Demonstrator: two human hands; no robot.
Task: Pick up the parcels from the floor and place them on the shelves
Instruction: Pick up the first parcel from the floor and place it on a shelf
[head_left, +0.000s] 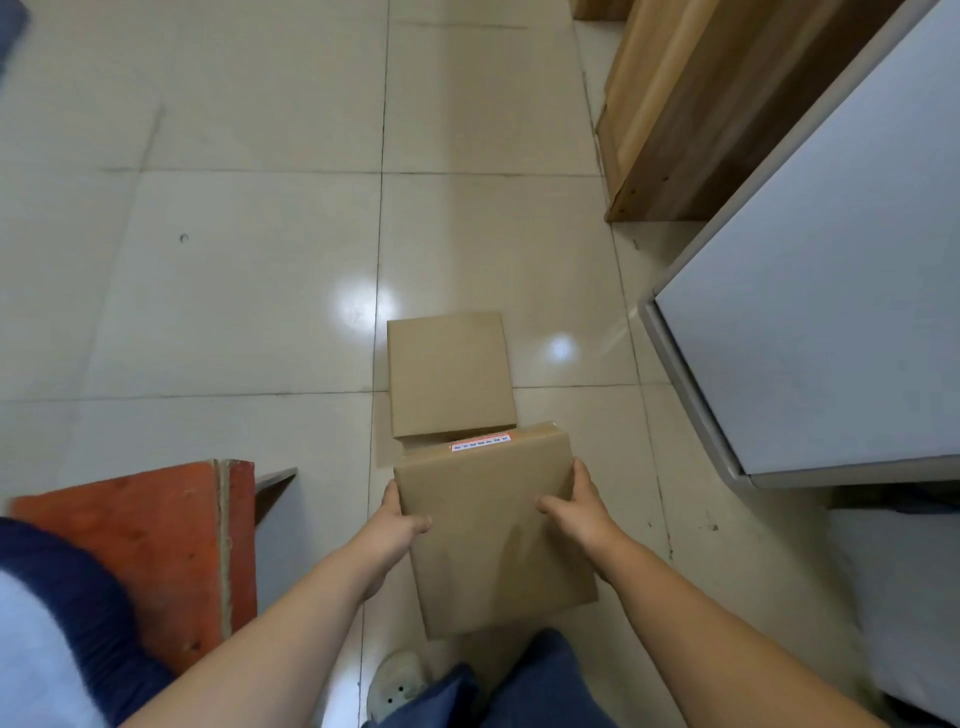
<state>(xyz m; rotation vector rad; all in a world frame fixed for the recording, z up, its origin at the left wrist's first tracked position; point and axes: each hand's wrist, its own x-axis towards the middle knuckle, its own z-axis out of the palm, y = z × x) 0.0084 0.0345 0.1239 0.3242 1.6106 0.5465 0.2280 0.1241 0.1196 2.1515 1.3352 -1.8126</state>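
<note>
**Cardboard parcel in both hands, a second one on the floor**

Cardboard is what you are holding: the near parcel (493, 530) sits between your left hand (400, 519) and right hand (576, 509), each grip closed on a side edge with the thumb laid over the top face; whether it is fully clear of the floor (234, 286) cannot be told from above, though it looks raised and tipped toward you; a white-and-orange label (480, 443) runs along its far edge.

Beyond it, touching or just overlapped in the view, the far parcel (451, 374) lies flat on the tiles, waiting its turn.

What could go wrong from here, as a judgement: you clamp by side pressure alone, with no fingers seen underneath, so smooth cardboard may slide down through your palms if the load is heavy; tilt it further and the contents may shift; lift carelessly and the far edge may catch the other parcel and drag it.

To your right a grey cabinet (831, 312) juts close with a hard corner; swing that way and you may knock the parcel against it; on your left the orange board (156, 545) narrows your room; your shoe (397, 686) is directly under the load, so a slip lands there.

No shelves show here, so you must turn while carrying.
</note>
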